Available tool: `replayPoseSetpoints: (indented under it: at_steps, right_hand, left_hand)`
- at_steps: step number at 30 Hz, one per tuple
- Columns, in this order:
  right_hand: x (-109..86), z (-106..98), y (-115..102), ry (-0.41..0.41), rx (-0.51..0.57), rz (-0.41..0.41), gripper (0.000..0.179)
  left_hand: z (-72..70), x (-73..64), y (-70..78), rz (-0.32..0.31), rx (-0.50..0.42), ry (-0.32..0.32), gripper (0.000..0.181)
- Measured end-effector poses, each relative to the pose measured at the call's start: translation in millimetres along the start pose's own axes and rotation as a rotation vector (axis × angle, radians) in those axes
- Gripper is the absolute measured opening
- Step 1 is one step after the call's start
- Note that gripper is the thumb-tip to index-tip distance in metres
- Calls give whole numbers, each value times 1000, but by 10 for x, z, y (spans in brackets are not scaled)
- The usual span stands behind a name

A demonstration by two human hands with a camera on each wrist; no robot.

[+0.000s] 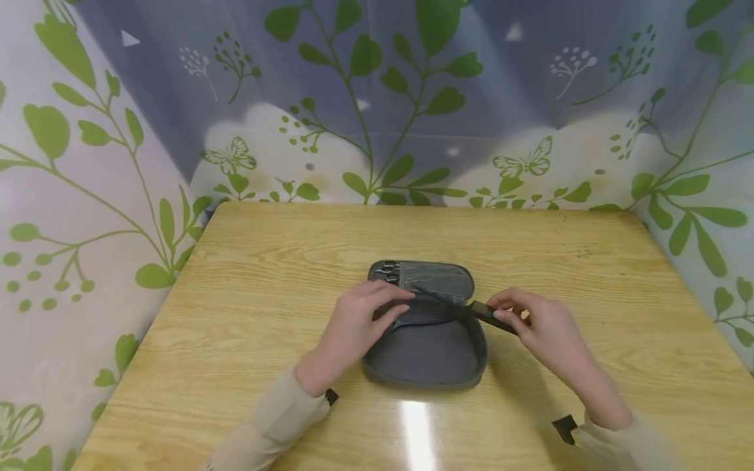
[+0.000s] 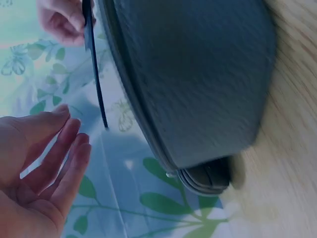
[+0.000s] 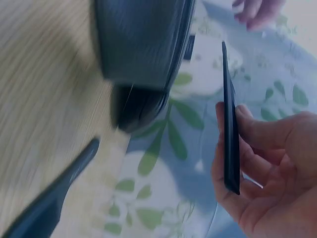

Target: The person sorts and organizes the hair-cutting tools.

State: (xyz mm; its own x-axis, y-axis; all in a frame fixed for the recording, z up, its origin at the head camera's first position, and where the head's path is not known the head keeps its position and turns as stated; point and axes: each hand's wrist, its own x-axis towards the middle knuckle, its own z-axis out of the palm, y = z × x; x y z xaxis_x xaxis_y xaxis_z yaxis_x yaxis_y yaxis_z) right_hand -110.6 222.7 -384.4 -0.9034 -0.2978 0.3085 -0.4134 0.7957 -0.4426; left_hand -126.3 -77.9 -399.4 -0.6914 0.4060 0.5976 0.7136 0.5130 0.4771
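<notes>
A dark grey zip case lies unfolded on the table, its back flap laid out flat. Pairs of scissors show their finger rings at the flap's left end. My right hand pinches the broad end of a slim black tail comb between thumb and fingers; its teeth cannot be made out. The comb's thin tail points left over the case. My left hand hovers over the case's left side with nothing in its fingers. In the left wrist view those fingers are apart from the tail tip.
The wooden table extends around the case on all sides. A leaf-patterned cloth rises behind and beside it. A dark blurred shape crosses the lower left of the right wrist view.
</notes>
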Motion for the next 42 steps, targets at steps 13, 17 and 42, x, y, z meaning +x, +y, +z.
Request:
replayPoseSetpoints:
  at_steps: [13,17,42]
  right_hand:
    - [79,335,-303,-77,140,-213,17]
    - [66,377,-289,-71,148,-242,19]
    - [-110,263,27,-93,11,24,38]
  left_hand:
    - [34,-58,126,-23,183,-337,17]
    - [19,-77,134,-16,192,-364,16]
    - [-59,-106,-22,-103,139,-431,15]
